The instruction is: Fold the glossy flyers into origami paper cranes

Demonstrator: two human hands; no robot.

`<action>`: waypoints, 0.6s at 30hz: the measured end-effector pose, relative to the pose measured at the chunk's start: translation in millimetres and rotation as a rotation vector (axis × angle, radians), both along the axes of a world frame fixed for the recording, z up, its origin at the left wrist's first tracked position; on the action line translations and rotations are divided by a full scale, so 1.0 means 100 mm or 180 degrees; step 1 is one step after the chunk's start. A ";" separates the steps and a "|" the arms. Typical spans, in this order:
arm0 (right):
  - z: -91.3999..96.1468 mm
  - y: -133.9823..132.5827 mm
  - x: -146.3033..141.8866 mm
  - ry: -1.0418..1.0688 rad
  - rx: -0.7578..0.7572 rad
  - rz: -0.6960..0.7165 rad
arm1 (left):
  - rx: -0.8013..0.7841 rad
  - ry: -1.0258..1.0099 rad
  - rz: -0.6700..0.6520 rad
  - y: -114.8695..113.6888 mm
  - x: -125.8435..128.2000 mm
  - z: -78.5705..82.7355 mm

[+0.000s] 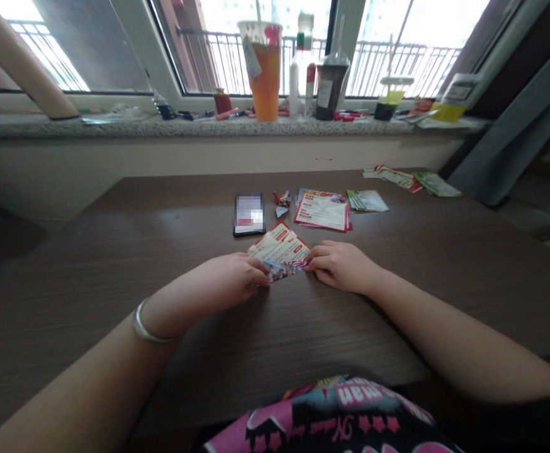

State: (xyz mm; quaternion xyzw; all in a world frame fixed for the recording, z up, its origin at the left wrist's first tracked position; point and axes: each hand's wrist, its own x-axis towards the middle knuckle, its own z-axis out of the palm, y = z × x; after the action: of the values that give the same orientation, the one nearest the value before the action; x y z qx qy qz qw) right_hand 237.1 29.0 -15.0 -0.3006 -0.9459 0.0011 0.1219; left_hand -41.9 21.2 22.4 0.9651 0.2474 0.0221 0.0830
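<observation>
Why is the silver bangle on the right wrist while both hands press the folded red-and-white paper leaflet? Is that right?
No, the silver bangle is on the left wrist, as the head view shows. The left hand and right hand do press the folded red-and-white paper leaflet.

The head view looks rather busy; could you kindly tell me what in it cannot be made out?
Head view:
Folded leaflet: its lower edge is partly hidden by the left hand and right hand.
Phone: screen blurred out.
Stacked leaflets: small print too small to read.
Shirt print: cut off by the bottom edge.
</observation>
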 end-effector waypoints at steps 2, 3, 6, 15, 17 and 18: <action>0.00 0.00 0.00 -0.0019 0.0002 -0.0001 | -0.0035 0.0019 0.0018 0.01 -0.01 -0.01; 0.00 0.00 0.00 -0.0025 0.0002 0.0001 | -0.0056 0.0039 0.0028 0.02 -0.02 -0.01; 0.00 0.00 0.00 -0.0032 -0.0009 0.0005 | -0.0111 0.0161 0.0028 0.04 -0.02 -0.01; -0.01 0.01 0.02 -0.0008 -0.0007 0.0039 | -0.0420 0.0374 -0.0026 0.10 -0.06 0.02; -0.02 0.01 0.02 0.0005 0.0000 0.0043 | -0.0384 0.0328 0.0041 0.10 -0.07 0.01; -0.03 0.01 0.02 0.0015 -0.0002 0.0049 | -0.0334 0.0296 0.0116 0.10 -0.06 0.01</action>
State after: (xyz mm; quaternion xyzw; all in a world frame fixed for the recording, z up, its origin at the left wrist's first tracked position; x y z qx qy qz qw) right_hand 239.4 30.4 -17.6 -0.2934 -0.9479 0.0031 0.1240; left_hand -47.9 30.9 23.1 0.9548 0.2693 -0.0342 0.1215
